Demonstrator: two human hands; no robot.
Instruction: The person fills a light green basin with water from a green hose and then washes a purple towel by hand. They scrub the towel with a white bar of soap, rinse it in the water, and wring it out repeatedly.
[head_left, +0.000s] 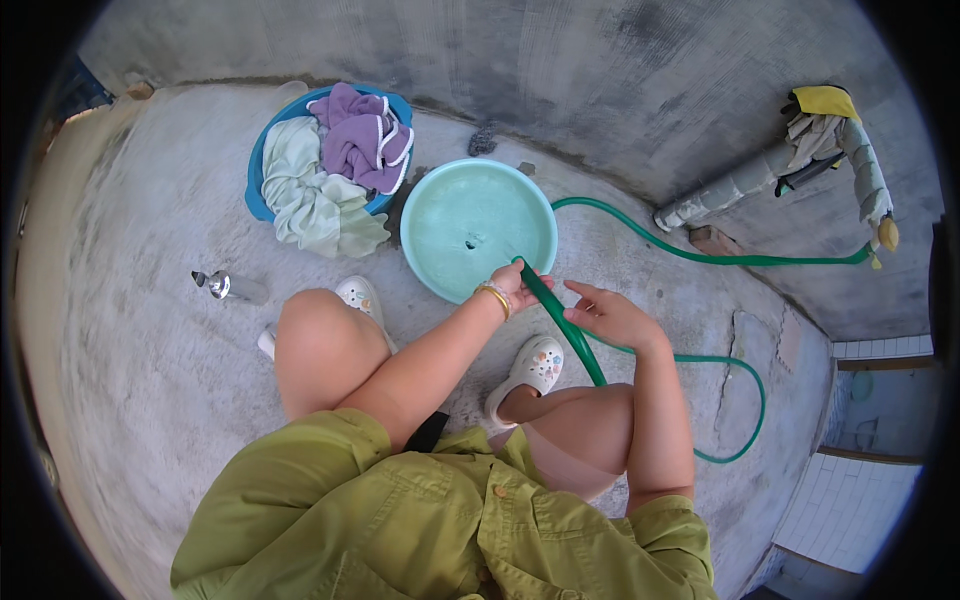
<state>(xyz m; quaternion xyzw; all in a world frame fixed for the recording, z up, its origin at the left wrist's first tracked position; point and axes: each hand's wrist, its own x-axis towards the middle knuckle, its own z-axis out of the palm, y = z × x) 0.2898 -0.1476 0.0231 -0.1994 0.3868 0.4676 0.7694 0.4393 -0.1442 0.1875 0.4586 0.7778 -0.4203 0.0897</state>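
Note:
My left hand (519, 288) grips the end of a green garden hose (559, 315) at the near right rim of a light turquoise plastic basin (424, 187). Water lies in the basin, its surface rippled near the hose mouth. A small dark spot (470, 245) shows in the water; what it is I cannot tell. Just right of the hose, my right hand (606, 315) hovers with fingers apart and nothing in them. Behind the basin to the left, a blue tub (259, 176) holds a purple towel (356, 139) with white trim and pale green cloth (300, 187).
A clear bottle with a silver and black top (229, 286) stands on the concrete floor left of my knee. The hose loops right to a tap (876, 244) on a wrapped pipe (757, 180), where gloves (817, 124) hang. A dark scouring pad (482, 140) lies by the wall.

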